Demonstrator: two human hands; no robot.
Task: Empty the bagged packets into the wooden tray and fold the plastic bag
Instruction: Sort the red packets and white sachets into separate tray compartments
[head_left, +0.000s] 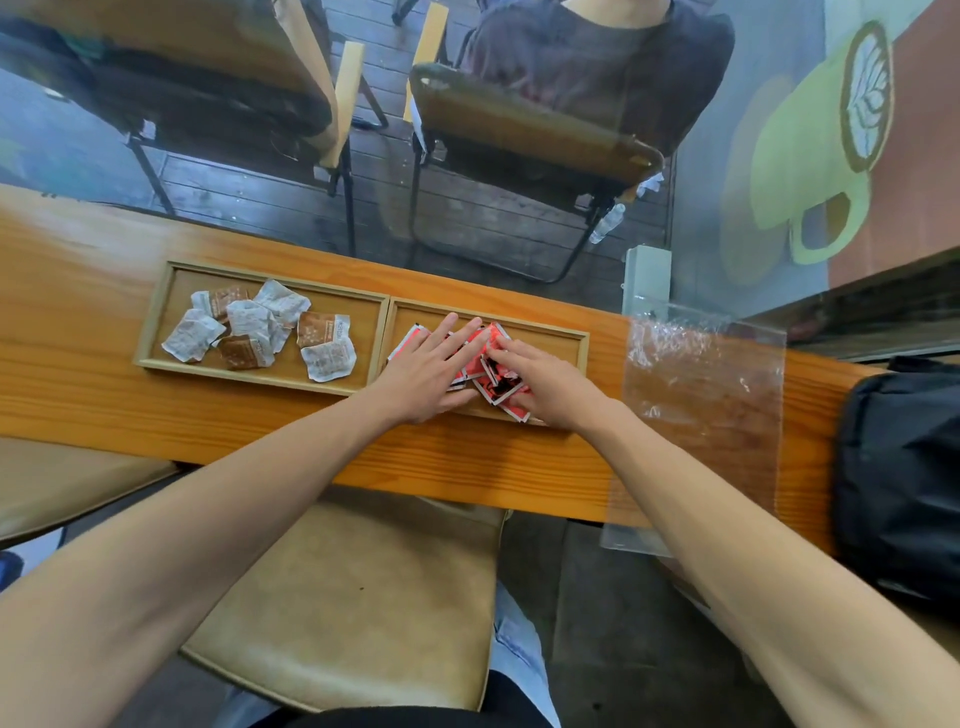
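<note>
Several red packets (480, 358) lie heaped in the right wooden tray (563, 338). My left hand (428, 371) lies flat on the left part of the heap, fingers straight and spread. My right hand (540, 382) rests on the right part of the heap with its fingertips on the packets; whether it pinches one is hidden. The clear plastic bag (701, 405) lies flat and apart on the counter to the right of the tray, its near end hanging over the counter's front edge.
A second wooden tray (156, 317) on the left holds several white and brown packets (254, 327). A black bag (898, 467) sits at the counter's right end. Behind the glass are chairs and a seated person. A tan stool (353, 597) is below me.
</note>
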